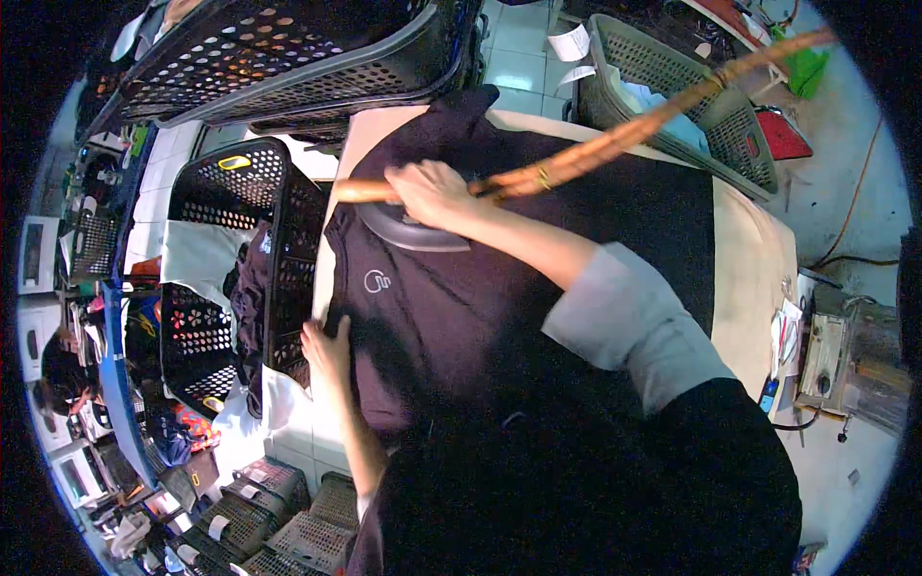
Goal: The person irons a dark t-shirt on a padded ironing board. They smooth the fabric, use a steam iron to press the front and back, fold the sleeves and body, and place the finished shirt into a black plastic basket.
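Note:
My right hand (pixel 436 194) is closed around the handle of a clothes iron (pixel 421 234). The front of the wooden-looking handle (pixel 364 191) sticks out past my fingers, and the iron's dark body rests on a dark shirt (pixel 432 317). A pale printed emblem marks the cloth just below the iron. Spread over a cream-covered ironing table (pixel 753 252), the shirt has a few creases running down it. My left hand (pixel 328 353) lies at the shirt's left edge, thumb and fingers apart.
A thick orange-brown hose (pixel 619 137) runs from the iron to the upper right. Black perforated baskets (pixel 288 209) holding clothes stand left, and another large basket (pixel 403 65) stands beyond the table. A grey-green basket (pixel 648 50) sits upper right, near a metal box (pixel 828 353).

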Available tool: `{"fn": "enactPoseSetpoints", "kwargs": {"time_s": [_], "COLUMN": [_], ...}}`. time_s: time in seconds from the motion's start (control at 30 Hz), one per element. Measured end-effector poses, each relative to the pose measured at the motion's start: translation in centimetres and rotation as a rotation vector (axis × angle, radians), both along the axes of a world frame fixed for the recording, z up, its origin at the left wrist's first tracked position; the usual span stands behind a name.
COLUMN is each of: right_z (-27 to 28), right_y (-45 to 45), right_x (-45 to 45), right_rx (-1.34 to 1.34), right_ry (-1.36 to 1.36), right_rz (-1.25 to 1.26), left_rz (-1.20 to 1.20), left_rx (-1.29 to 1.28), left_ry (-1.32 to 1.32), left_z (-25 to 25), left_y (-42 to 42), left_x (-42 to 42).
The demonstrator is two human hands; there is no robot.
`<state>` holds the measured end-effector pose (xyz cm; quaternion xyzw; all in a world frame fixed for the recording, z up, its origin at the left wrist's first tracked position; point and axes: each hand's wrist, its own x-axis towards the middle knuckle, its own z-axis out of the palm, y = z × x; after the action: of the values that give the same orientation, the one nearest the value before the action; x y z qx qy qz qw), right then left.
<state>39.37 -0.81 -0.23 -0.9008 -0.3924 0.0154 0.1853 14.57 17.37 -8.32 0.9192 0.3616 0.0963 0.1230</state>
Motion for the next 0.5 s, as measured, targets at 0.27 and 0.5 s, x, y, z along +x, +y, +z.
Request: {"fn": "enactPoseSetpoints", "kwargs": {"time_s": [0.27, 0.5], "right_z": [-0.1, 1.0], "right_y": [0.6, -15.5], "right_x": [1.1, -2.8], "right_rx": [0.007, -0.174], "right_ry": [-0.032, 0.101], "right_rz": [-0.044, -0.355], "left_rz": [0.222, 0.192], "left_rx": [-0.241, -0.424], "left_ry": [-0.009, -0.417], "left_z": [2.5, -4.0], "left_y": [-2.3, 3.6], "left_x": [-3.1, -5.1]}}
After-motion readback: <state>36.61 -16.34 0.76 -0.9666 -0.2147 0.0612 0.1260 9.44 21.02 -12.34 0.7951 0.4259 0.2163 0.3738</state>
